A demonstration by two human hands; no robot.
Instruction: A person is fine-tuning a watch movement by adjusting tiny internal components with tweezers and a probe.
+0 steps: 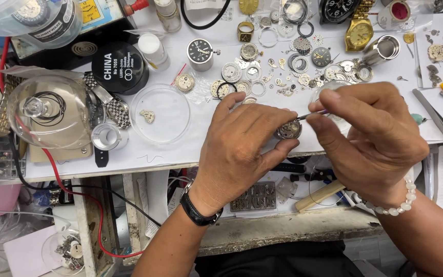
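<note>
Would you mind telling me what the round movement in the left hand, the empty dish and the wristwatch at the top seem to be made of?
Round movement: looks like bare grey metal, dully glinting. Empty dish: clear plastic or glass; the white surface shows through. Wristwatch: gold-coloured polished metal, perhaps plated, with bright reflections.

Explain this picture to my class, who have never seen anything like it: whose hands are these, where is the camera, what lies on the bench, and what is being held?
The single picture comes from a camera worn on a person's head, looking down at their own two bare hands. The left hand, with a black wristwatch, grips a small round watch movement. The right hand, with a pale bead bracelet, pinches a thin metal tool whose tip meets the movement. On the white bench lie many loose watch parts, a gold wristwatch, a clear shallow dish and a glass dome.
</note>
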